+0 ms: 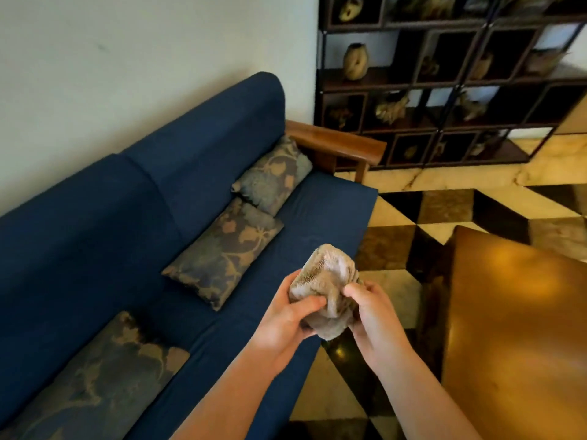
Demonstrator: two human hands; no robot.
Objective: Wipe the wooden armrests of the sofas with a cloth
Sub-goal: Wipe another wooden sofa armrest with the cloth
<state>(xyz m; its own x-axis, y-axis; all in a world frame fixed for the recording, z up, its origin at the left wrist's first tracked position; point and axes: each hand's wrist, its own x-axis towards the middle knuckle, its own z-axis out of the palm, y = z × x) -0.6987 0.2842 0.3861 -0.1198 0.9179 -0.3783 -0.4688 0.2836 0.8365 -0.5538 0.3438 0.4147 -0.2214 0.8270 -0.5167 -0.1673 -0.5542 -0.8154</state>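
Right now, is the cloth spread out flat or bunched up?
Bunched up. The cloth is gathered into a thick wad with visible folds, gripped between the left hand and right hand above the sofa seat.

A pale wall (127, 58), checkered marble floor (444, 211), dark display shelving (444, 90) and a glossy wooden table (524, 312).

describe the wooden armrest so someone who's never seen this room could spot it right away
Find the long blue sofa against the pale wall. At its far end, beside the dark display shelf, the wooden armrest juts forward. It is the sofa's only bare, glossy brown wood; all else is blue fabric and patterned cushions.
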